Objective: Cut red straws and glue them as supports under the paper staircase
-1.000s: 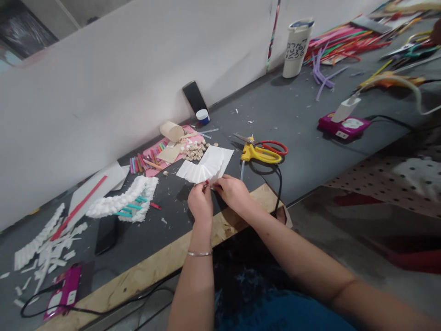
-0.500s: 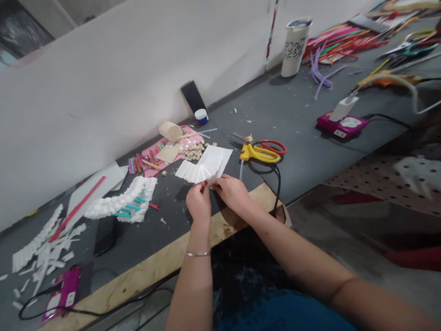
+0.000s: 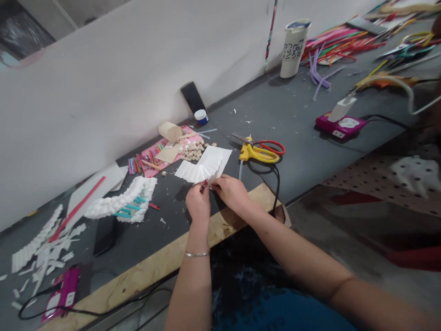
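A white pleated paper fan lies spread on the grey table, its narrow end pointing toward me. My left hand pinches that narrow end with closed fingers. My right hand sits right beside it, fingers also pinched on the same end of the fan. A silver bangle circles my left wrist.
Yellow glue gun and red-handled scissors lie just right of the fan. Behind it are a pink sheet with small sticks, a phone leaning on the wall and a white cup. White ruffled pieces lie left.
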`<state>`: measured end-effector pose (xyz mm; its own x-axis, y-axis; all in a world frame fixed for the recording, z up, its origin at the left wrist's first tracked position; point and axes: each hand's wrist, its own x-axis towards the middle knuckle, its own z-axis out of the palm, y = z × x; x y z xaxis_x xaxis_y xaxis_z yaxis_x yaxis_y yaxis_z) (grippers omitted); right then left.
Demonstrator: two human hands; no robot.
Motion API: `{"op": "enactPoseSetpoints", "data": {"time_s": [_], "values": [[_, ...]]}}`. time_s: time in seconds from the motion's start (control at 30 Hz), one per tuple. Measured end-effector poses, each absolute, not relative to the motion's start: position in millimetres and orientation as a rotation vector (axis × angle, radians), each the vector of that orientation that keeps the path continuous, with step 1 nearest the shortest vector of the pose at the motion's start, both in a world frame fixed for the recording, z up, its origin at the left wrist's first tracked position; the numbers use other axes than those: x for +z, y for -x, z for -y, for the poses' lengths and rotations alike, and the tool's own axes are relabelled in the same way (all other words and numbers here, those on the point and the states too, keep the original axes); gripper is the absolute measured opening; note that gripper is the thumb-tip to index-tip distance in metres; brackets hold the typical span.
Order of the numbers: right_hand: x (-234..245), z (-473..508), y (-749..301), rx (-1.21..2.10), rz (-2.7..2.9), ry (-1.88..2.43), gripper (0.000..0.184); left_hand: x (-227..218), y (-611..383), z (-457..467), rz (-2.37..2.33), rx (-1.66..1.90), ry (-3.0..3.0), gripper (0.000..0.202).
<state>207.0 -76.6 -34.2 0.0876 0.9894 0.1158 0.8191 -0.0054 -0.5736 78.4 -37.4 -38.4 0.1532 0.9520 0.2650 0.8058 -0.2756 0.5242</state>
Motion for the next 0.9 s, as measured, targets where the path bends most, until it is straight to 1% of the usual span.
{"op": "enactPoseSetpoints", "data": {"time_s": [0.17, 0.3, 0.37, 0.43, 0.57, 0.63, 0.7, 0.83, 0.9], "values": [[-34.0, 77.2, -206.3, 0.439, 1.774, 1.867, 0.026, -34.9, -72.7, 41.6, -1.687, 0.785, -2.146, 0.024], [-35.1, 78.9, -205.8, 0.432, 1.767, 1.867, 0.024, -31.1, -61.1, 51.9, -1.640, 0.815, -2.147, 0.016], [-36.3, 79.3, -206.0, 0.418, 1.761, 1.859, 0.024, -28.5, -54.5, 59.6, -1.652, 0.806, -2.158, 0.016], [-37.1, 79.1, -206.6, 0.422, 1.760, 1.833, 0.023, -25.4, -47.3, 68.2, -1.690, 0.761, -2.186, 0.021], [-36.2, 77.0, -208.1, 0.470, 1.762, 1.790, 0.021, -19.5, -25.1, 83.0, -1.842, 0.646, -2.255, 0.036], [-34.7, 76.7, -208.5, 0.469, 1.771, 1.796, 0.022, -18.0, -7.5, 86.7, -1.921, 0.642, -2.268, 0.038], [-32.7, 77.5, -208.2, 0.456, 1.795, 1.793, 0.023, -18.0, 13.1, 87.1, -1.964, 0.704, -2.301, 0.036], [-26.7, 81.4, -205.5, 0.410, 1.899, 1.743, 0.022, -23.5, 49.5, 81.5, -1.945, 0.884, -2.338, 0.019], [-22.8, 83.1, -203.9, 0.374, 1.968, 1.715, 0.023, -28.4, 59.2, 78.2, -1.911, 0.902, -2.348, 0.019]]}}
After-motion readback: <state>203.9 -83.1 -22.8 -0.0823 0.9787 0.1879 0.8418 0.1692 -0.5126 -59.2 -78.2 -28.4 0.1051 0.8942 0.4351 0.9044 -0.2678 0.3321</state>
